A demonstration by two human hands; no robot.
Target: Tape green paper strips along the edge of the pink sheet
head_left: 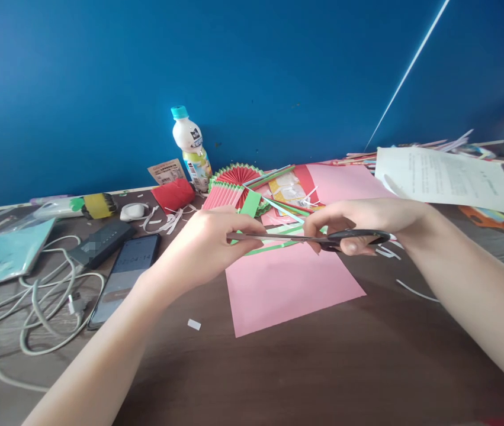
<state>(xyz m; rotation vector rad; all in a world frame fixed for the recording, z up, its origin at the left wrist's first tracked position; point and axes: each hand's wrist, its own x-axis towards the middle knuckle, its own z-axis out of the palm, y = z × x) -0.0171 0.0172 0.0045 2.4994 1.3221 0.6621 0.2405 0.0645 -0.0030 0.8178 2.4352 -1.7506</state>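
My right hand point(344, 228) has its fingers in the black handles of a pair of scissors point(273, 237), whose blades point left and look nearly closed. Between the thumb and fingers of my left hand point(209, 239) is a green paper strip point(250, 204), standing up behind the index finger. The blade tips reach this hand's fingertips; whether they touch the strip is hidden. Below both hands lies a pink paper sheet point(287, 290) on the dark table, with green-edged paper partly over its far end. Pleated red and green paper fans point(238, 180) stand just behind.
At the back are a drink bottle point(192, 148), a red packet point(174, 194) and printed white paper point(447, 180). On the left lie a phone point(122, 272), a black box point(103, 244), looped white cables point(38, 307) and a glue bottle point(76, 206). Paper scraps are scattered around.
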